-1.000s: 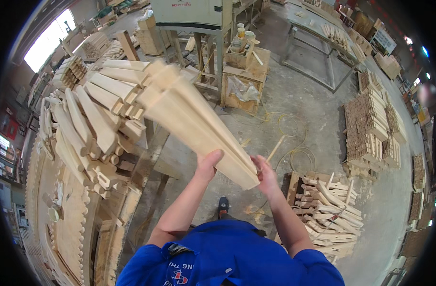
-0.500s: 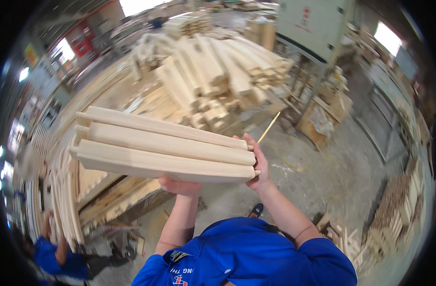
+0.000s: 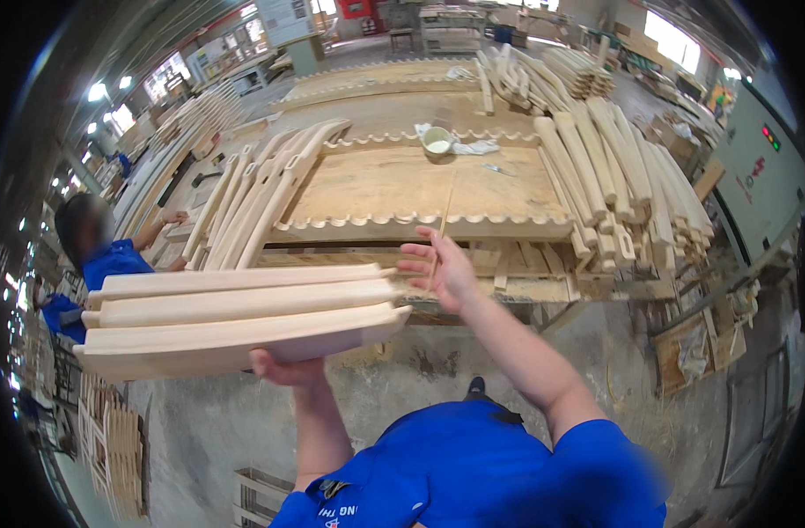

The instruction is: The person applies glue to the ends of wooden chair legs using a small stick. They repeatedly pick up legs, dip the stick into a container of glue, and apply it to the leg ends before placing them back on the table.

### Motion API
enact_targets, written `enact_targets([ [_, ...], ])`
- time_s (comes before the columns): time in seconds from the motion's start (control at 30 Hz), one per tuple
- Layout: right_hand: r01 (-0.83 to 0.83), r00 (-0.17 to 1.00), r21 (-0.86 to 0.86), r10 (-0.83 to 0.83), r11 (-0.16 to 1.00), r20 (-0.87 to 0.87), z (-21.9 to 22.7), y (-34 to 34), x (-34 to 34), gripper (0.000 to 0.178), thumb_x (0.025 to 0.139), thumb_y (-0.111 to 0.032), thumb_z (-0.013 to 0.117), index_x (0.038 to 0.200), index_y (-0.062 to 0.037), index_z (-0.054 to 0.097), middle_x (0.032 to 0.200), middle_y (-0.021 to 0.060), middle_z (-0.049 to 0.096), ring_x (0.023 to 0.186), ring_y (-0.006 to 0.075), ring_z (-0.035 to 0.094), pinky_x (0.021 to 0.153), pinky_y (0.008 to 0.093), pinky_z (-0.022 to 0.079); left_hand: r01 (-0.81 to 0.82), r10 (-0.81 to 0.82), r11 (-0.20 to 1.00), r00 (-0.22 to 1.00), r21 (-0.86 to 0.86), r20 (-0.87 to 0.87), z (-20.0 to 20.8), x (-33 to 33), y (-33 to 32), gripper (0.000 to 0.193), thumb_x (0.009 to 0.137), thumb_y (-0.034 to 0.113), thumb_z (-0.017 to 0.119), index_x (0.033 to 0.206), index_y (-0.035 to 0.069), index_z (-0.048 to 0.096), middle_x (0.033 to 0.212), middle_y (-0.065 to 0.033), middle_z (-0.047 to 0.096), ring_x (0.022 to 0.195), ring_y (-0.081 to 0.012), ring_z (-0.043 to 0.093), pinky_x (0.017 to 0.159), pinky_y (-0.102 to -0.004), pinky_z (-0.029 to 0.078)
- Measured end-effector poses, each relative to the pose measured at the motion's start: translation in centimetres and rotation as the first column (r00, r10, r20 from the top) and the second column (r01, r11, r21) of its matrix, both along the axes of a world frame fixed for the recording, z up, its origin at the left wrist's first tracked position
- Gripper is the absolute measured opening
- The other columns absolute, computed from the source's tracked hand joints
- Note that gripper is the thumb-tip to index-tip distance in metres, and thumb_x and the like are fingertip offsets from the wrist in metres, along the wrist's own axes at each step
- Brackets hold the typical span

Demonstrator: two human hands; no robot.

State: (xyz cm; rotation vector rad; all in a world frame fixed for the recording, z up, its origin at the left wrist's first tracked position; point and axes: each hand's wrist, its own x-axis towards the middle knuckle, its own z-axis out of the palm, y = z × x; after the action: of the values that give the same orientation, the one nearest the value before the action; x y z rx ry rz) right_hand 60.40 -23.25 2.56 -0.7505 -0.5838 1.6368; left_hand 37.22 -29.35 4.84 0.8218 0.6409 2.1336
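L hand (image 3: pixel 292 368), curled under long pale shaped-wood pcs (image 3: pixel 244 304), holds them midair, left of centre; R hand (image 3: pixel 448 271), fingers spread, has thin tan wooden stick (image 3: pixel 447 204). Similar pcs (image 3: pixel 585 167) already stacked upper right; these aren't down.

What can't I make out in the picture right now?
Left hand: head view, most fingers hidden by the wood.
Wood: head view, its underside faces away.
Stick: head view, tip too small to tell.
Bowl: head view, contents too small to identify.
Slatted rack: head view, cut off by lower edge.
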Motion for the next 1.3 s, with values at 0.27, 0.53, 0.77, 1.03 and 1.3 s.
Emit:
enact_targets([
  [0.27, 0.034, -0.316, 0.259, -0.235, 0.965, 0.919, 3.4, 17.3, 18.3, 0.029, 0.089, -0.027, 0.049, 0.101, -0.0050, 0.064, 0.086, 0.0128, 0.068, 0.074, 0.0260, 0.064, 0.064, 0.0392, 0.050, -0.381, 0.399, 0.914, 0.907, -0.141, 0.135, 2.8, -9.0, -0.4, 0.088, 0.078, 0.061, 0.052, 0.139, 0.002, 0.029, 0.134, -0.0199, 0.039, 0.123, -0.0334, 0.043, 0.100, -0.0475, 0.039],
  [0.53, -0.128, -0.848, 0.046, -0.133, 0.991, 0.513, 8.6, 25.9, 13.8, 0.021, 0.084, -0.016, 0.053, 0.096, -0.0096, 0.070, 0.099, 0.0115, 0.069, 0.092, 0.0271, 0.067, 0.072, 0.0416, 0.053, -0.589, 0.607, 0.794, 0.785, -0.152, 0.127, 4.9, -10.1, 2.6, 0.082, 0.083, 0.054, 0.053, 0.139, 0.000, 0.029, 0.134, -0.0186, 0.041, 0.123, -0.0311, 0.043, 0.102, -0.0438, 0.037],
  [0.77, -0.178, -0.831, 0.116, -0.212, 0.977, 0.514, 4.8, 29.4, 15.8, 0.017, 0.082, -0.011, 0.054, 0.089, -0.0083, 0.070, 0.089, 0.0106, 0.069, 0.084, 0.0272, 0.068, 0.070, 0.0405, 0.053, -0.591, 0.602, 0.799, 0.788, -0.113, 0.131, 5.0, -9.0, 7.0, 0.070, 0.088, 0.048, 0.051, 0.137, 0.001, 0.034, 0.130, -0.0158, 0.046, 0.119, -0.0294, 0.048, 0.098, -0.0425, 0.042],
  [1.03, -0.041, -0.720, 0.353, -0.272, 0.935, 0.638, 1.1, 27.9, 20.8, 0.016, 0.085, -0.014, 0.052, 0.090, -0.0052, 0.064, 0.085, 0.0134, 0.066, 0.082, 0.0312, 0.064, 0.071, 0.0434, 0.051, -0.571, 0.583, 0.812, 0.803, -0.118, 0.126, 4.9, -8.7, 11.1, 0.069, 0.086, 0.048, 0.051, 0.135, 0.000, 0.038, 0.128, -0.0162, 0.048, 0.116, -0.0291, 0.050, 0.097, -0.0418, 0.042],
  [1.3, 0.081, -0.307, 0.372, -0.332, 0.925, 0.892, -0.8, 26.4, 21.8, 0.016, 0.084, -0.018, 0.055, 0.090, -0.0040, 0.059, 0.081, 0.0156, 0.063, 0.078, 0.0314, 0.061, 0.069, 0.0414, 0.047, -0.478, 0.477, 0.878, 0.869, -0.032, 0.128, 5.9, -9.8, 13.7, 0.064, 0.087, 0.043, 0.054, 0.132, 0.001, 0.040, 0.123, -0.0152, 0.051, 0.111, -0.0269, 0.053, 0.094, -0.0406, 0.044],
])
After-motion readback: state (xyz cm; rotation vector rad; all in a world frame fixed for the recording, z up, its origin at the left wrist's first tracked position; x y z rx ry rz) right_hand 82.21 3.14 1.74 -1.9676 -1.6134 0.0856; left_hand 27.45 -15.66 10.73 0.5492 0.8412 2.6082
